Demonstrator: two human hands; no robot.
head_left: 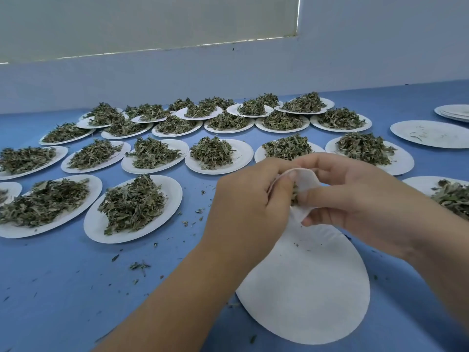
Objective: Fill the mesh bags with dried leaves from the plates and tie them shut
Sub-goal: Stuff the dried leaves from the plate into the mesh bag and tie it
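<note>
An emptied paper plate (304, 288) is lying nearest, beneath both hands. The left hand (243, 199) and right hand (355, 191) are each pinching the white mesh bag (305, 182) above it, with dried leaves (294, 195) showing at its mouth. The bag is not yet tied. Many heaped plates (134, 207) are waiting, so most of the work seems left. Bare tabletop (63, 288) is lying open front-left, while a loaded plate (451, 196) is crowding the right wrist.

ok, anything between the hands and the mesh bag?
Nothing visible. The left hand and right hand both grip the mesh bag, held over the near-empty plate, dried leaves showing at its mouth.
</note>
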